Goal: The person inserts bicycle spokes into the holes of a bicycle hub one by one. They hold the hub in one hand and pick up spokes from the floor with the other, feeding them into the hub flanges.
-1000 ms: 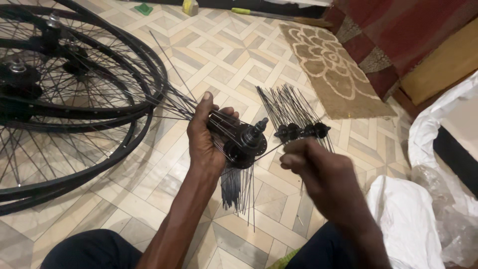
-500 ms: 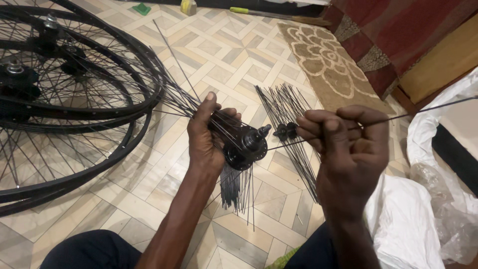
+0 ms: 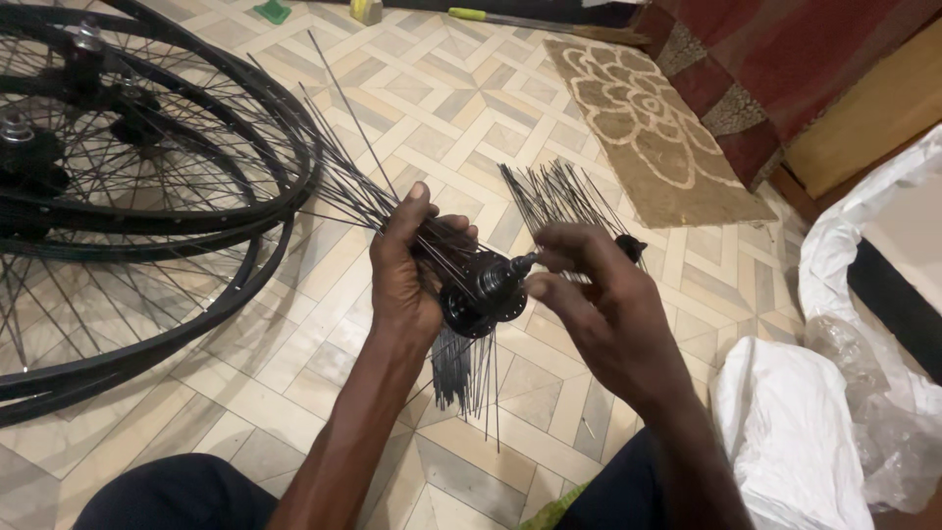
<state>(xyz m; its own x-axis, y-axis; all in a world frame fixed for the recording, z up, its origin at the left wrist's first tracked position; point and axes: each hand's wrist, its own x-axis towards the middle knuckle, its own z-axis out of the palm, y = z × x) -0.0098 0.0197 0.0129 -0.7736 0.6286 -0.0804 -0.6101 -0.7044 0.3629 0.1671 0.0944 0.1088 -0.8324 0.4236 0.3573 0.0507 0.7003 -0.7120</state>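
Observation:
My left hand point(image 3: 407, 270) grips a black wheel hub point(image 3: 486, 290) with many thin black spokes point(image 3: 339, 182) fanning out up-left and hanging down below it. My right hand point(image 3: 599, 304) is at the hub's right end, fingers pinched at its axle; whether it holds a single spoke I cannot tell. Behind my right hand, a second black hub point(image 3: 630, 245) lies on the floor with its own fan of spokes point(image 3: 554, 191).
Several black spoked bicycle wheels point(image 3: 128, 196) lie stacked on the tiled floor at left. A patterned beige mat point(image 3: 648, 128) lies at upper right beside red fabric point(image 3: 785, 59). White plastic bags point(image 3: 805, 422) sit at right. Small green and yellow items point(image 3: 368, 10) lie at the top.
My right hand, raised with a long spoke half a second ago, has come down to the hub's axle end. The left hand keeps holding the hub.

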